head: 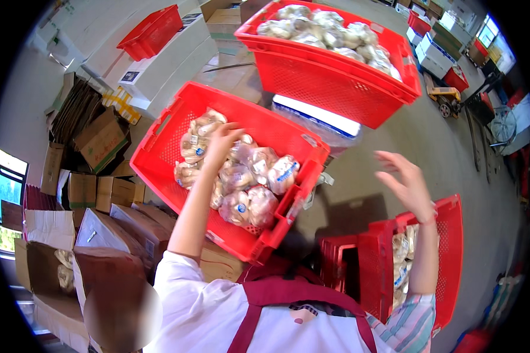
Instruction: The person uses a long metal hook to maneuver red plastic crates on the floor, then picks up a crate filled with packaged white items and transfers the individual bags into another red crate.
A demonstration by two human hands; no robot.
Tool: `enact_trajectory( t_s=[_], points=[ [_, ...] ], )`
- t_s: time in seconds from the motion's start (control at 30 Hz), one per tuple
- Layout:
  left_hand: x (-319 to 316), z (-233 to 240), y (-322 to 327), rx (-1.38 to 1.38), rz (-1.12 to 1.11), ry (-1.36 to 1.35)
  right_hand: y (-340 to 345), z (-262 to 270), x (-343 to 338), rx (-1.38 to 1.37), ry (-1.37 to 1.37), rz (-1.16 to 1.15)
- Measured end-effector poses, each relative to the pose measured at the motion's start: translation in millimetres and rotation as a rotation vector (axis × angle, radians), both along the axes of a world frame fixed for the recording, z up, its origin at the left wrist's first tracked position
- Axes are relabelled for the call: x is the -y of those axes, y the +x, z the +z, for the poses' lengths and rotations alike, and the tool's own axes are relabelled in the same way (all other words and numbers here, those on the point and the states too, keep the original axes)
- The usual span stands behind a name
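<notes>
Before me stands a red plastic crate (154, 150) partly filled with clear plastic bags of pale mushrooms (236, 174), several bearing blue or white labels. My left hand (224, 140) reaches over the bags near the crate's far side, its fingers apart; whether it touches a bag is hard to tell. My right hand (402, 178) is raised to the right of this crate, fingers spread, holding nothing. Below my right forearm is another red crate (448, 264) with similar bags (401, 260) inside, partly hidden by the arm.
Beyond, a stacked red crate (327, 75) full of bagged mushrooms stands near a white foam box (316, 117). An empty red crate (152, 33) rests on white boxes (172, 57). Cardboard boxes (101, 141) crowd the left; an open carton (48, 269) holds bags. A pallet jack (446, 99) is far right.
</notes>
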State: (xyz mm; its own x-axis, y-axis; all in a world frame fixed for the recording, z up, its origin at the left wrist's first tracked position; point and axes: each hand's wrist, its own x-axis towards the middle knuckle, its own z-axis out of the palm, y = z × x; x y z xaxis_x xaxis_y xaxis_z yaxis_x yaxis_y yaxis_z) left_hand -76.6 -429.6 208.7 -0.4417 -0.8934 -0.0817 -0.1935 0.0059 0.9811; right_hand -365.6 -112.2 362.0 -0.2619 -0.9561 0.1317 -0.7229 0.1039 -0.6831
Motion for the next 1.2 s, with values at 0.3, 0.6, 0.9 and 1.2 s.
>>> enact_trajectory(
  t_s=[0.3,0.6,0.9,1.2],
  points=[
    [174,-141,166,0.754,0.35,0.135,100,-118,272,0.468,0.279,0.451],
    [201,-188,139,0.835,0.533,0.213,121,-243,363,0.838,0.6,0.204],
    [187,-158,152,0.704,0.542,0.183,173,-305,425,1.458,0.626,-0.078],
    [149,-63,194,0.322,0.511,0.176,183,-343,454,1.394,0.612,-0.176]
  ],
)
